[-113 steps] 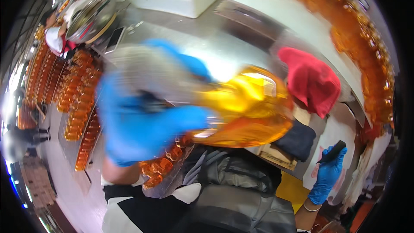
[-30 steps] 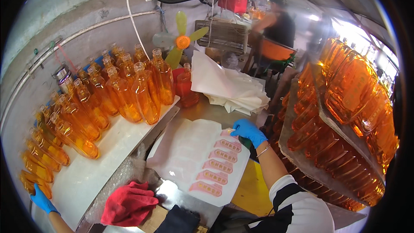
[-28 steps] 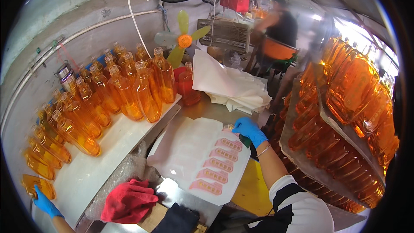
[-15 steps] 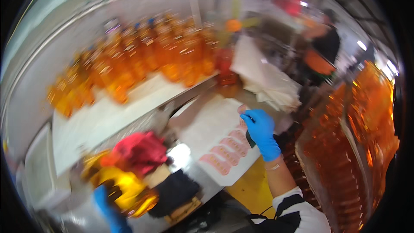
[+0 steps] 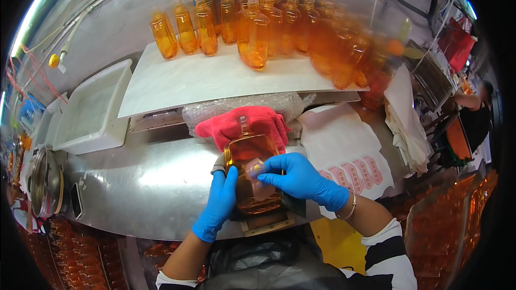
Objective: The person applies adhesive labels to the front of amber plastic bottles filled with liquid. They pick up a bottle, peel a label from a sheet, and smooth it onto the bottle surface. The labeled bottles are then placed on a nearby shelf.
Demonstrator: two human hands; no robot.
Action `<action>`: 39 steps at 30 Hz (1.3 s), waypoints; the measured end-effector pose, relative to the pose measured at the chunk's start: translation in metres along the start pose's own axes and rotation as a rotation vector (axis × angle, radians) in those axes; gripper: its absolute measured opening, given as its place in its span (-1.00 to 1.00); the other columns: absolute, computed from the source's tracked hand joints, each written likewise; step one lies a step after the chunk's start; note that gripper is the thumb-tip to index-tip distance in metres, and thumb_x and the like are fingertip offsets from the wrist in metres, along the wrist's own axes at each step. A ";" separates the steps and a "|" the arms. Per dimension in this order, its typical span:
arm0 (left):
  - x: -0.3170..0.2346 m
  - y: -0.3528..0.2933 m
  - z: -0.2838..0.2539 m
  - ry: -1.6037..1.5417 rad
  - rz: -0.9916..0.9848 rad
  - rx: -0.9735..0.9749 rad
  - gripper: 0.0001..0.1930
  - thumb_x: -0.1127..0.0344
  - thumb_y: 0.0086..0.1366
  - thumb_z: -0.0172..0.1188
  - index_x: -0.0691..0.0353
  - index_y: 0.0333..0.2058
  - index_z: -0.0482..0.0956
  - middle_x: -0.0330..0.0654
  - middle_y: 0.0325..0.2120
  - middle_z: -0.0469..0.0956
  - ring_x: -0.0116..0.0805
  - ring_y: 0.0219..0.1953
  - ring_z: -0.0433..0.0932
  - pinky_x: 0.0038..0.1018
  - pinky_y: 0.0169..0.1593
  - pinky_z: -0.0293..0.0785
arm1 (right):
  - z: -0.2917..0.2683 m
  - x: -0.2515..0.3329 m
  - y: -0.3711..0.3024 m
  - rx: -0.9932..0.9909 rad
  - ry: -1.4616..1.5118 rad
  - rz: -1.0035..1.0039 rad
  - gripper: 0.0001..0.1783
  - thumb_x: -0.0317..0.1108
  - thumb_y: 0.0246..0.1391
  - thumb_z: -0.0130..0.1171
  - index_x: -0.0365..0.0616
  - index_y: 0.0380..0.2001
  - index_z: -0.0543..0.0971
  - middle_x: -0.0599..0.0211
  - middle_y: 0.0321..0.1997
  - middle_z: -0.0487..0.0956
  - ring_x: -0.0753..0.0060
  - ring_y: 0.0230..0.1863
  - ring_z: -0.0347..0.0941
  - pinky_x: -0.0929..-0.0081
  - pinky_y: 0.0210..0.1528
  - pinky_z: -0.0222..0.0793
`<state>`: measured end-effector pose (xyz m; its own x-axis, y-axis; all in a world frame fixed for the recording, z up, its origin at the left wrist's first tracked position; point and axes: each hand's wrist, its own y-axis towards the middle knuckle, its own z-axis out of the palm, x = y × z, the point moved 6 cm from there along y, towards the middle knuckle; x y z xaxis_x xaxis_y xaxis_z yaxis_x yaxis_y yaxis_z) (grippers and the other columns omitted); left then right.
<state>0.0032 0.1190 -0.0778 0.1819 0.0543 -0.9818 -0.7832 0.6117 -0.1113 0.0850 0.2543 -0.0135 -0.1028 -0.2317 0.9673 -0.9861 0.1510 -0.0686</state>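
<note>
A flat amber glass bottle [image 5: 246, 147] lies tilted at the front of the metal table, its neck against a crumpled red cloth [image 5: 215, 127]. My left hand [image 5: 217, 204], in a blue glove with a wrapped fingertip, grips the bottle's left side. In my right hand [image 5: 306, 178], also blue-gloved, a translucent pinkish label [image 5: 255, 168] is pinched between thumb and fingers. It is over the bottle's front face; whether it touches the glass I cannot tell. Similar pink labels [image 5: 361, 176] sit in a row on a white sheet [image 5: 336, 134] to the right.
Behind, several amber bottles [image 5: 251, 35] stand on a white board [image 5: 177, 83]. Bubble wrap [image 5: 199, 113] lies beneath its edge. A white tub [image 5: 91, 113] and a metal pot lid [image 5: 45, 182] are left. Amber goods [image 5: 457, 220] fill the right side. A person [image 5: 475, 107] is at far right.
My right hand has come from the label sheet to the bottle, carrying a label. My left hand stays by the bottle, now gripping its side. The view has swung left.
</note>
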 end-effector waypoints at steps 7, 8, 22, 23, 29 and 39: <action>-0.002 -0.022 0.018 0.212 0.102 0.043 -0.03 0.42 0.04 0.23 0.20 0.25 -0.33 0.01 0.10 0.13 -0.19 0.13 0.21 -0.34 0.15 0.22 | -0.005 0.018 0.014 -0.083 -0.600 -0.337 -0.66 -0.30 -0.14 0.23 0.01 -0.19 0.56 0.27 -0.27 0.48 0.20 -0.28 0.47 0.44 -0.32 0.40; -0.001 -0.021 0.019 0.213 0.094 0.031 -0.03 0.43 0.03 0.23 0.19 0.25 -0.33 0.01 0.10 0.14 -0.19 0.13 0.22 -0.33 0.14 0.24 | -0.006 0.018 0.017 -0.093 -0.637 -0.338 -0.60 -0.28 -0.16 0.24 0.02 -0.14 0.54 0.27 -0.25 0.46 0.19 -0.28 0.46 0.43 -0.32 0.40; -0.014 0.030 0.006 -0.107 -0.189 -0.038 -0.45 0.34 0.08 0.26 0.37 0.00 0.23 -0.08 -0.15 0.43 -0.35 -0.13 0.46 -0.44 -0.05 0.42 | 0.005 -0.055 -0.032 -0.517 -0.053 0.214 -0.52 -0.24 -0.22 0.41 -0.06 -0.57 0.22 0.52 -0.56 0.17 0.69 -0.53 0.06 0.69 -0.50 0.12; -0.014 0.030 0.007 -0.088 -0.164 -0.037 -0.46 0.34 0.09 0.25 0.37 -0.01 0.23 -0.08 -0.15 0.43 -0.34 -0.14 0.46 -0.45 -0.06 0.43 | 0.006 -0.058 -0.034 -0.533 -0.040 0.242 -0.51 -0.25 -0.23 0.41 -0.05 -0.58 0.21 0.52 -0.57 0.17 0.69 -0.54 0.05 0.69 -0.51 0.12; -0.013 0.026 0.010 -0.027 -0.124 -0.027 -0.51 0.33 0.10 0.24 0.36 -0.04 0.25 -0.07 -0.17 0.43 -0.33 -0.17 0.48 -0.45 -0.12 0.46 | 0.005 -0.059 -0.038 -0.508 0.116 0.226 -0.57 -0.31 -0.20 0.38 -0.03 -0.64 0.23 0.57 -0.64 0.17 0.74 -0.56 0.06 0.70 -0.54 0.09; -0.010 0.025 0.007 -0.025 -0.153 -0.095 -0.50 0.23 0.12 0.23 0.38 -0.08 0.25 -0.04 -0.20 0.44 -0.31 -0.19 0.48 -0.44 -0.13 0.47 | 0.007 -0.063 -0.037 -0.530 0.116 0.244 -0.58 -0.28 -0.21 0.39 -0.05 -0.66 0.27 0.54 -0.65 0.23 0.72 -0.58 0.14 0.68 -0.55 0.14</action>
<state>-0.0143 0.1395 -0.0700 0.3168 -0.0129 -0.9484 -0.7979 0.5370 -0.2738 0.1271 0.2561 -0.0737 -0.2737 -0.0284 0.9614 -0.7337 0.6524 -0.1896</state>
